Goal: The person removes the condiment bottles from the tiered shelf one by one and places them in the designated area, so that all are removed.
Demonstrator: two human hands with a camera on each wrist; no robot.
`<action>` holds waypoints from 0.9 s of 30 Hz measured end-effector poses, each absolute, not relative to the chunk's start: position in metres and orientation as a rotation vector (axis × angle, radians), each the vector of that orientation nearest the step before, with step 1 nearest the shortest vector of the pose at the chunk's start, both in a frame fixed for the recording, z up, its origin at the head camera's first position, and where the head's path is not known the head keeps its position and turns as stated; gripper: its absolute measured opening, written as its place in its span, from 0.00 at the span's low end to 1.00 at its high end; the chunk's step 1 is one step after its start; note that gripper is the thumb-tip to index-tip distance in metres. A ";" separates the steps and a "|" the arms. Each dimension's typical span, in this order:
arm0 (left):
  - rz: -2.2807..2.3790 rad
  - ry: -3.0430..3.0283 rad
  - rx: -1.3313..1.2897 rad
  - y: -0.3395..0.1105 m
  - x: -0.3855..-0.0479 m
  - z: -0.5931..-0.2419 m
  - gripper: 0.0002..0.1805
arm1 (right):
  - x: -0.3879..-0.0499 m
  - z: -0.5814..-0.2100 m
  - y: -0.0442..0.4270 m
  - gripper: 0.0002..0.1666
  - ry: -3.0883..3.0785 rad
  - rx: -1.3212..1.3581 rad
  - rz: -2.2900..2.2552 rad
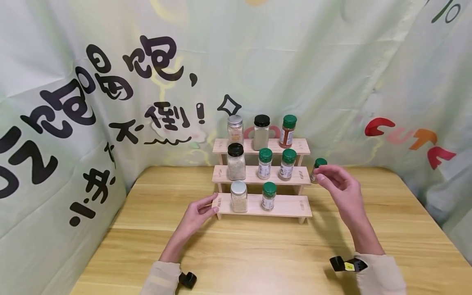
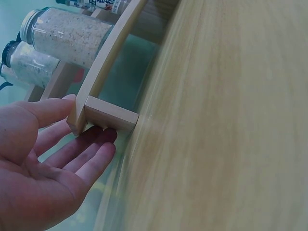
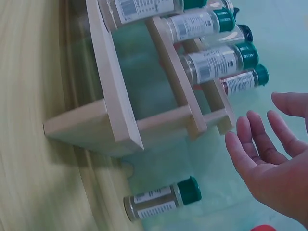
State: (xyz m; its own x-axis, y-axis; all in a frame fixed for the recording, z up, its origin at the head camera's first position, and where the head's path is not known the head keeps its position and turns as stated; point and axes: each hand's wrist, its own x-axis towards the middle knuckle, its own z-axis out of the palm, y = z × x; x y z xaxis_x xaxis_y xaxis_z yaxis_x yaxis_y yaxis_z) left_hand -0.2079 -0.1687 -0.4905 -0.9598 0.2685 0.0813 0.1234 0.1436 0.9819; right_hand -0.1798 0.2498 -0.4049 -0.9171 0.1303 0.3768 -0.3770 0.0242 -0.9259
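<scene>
A three-step wooden rack (image 1: 284, 206) stands on the table with spice jars on every step. My left hand (image 1: 199, 214) holds the left end of its lowest step; in the left wrist view the hand (image 2: 53, 159) has its thumb at the board (image 2: 107, 60) and fingers beneath, by the leg. To the rack's right, a green-lidded jar (image 1: 320, 163) stands upright on the table, partly behind my right hand (image 1: 344, 194). In the right wrist view that hand (image 3: 274, 159) is apart from the jar (image 3: 156, 199), fingers loosely bent and holding nothing.
On the top step are silver-lidded (image 1: 235, 129), black-lidded (image 1: 261, 133) and green-lidded (image 1: 288, 132) jars. The middle step bears a black-lidded jar (image 1: 236, 163) and two green-lidded ones; the lowest, a silver-lidded (image 1: 239, 197) and a green-lidded jar (image 1: 268, 196). A printed curtain (image 1: 313, 61) hangs behind.
</scene>
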 end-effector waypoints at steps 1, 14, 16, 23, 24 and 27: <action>1.946 2.287 0.398 -0.169 -0.208 -0.491 0.28 | -0.180 -0.405 0.248 0.20 -1.961 0.261 1.950; 1.956 2.266 0.401 -0.169 -0.208 -0.491 0.28 | -0.177 -0.407 0.220 0.17 -2.163 0.369 1.792; 1.951 2.275 0.406 -0.169 -0.208 -0.491 0.28 | -0.177 -0.408 0.214 0.17 -2.181 0.378 1.798; 1.935 2.302 0.405 -0.169 -0.207 -0.490 0.28 | -0.178 -0.414 0.195 0.20 -2.219 0.457 1.836; 1.937 2.296 0.405 -0.169 -0.207 -0.490 0.28 | -0.178 -0.415 0.193 0.20 -2.221 0.464 1.847; 1.950 2.278 0.398 -0.169 -0.208 -0.490 0.28 | -0.178 -0.418 0.187 0.22 -2.216 0.485 1.878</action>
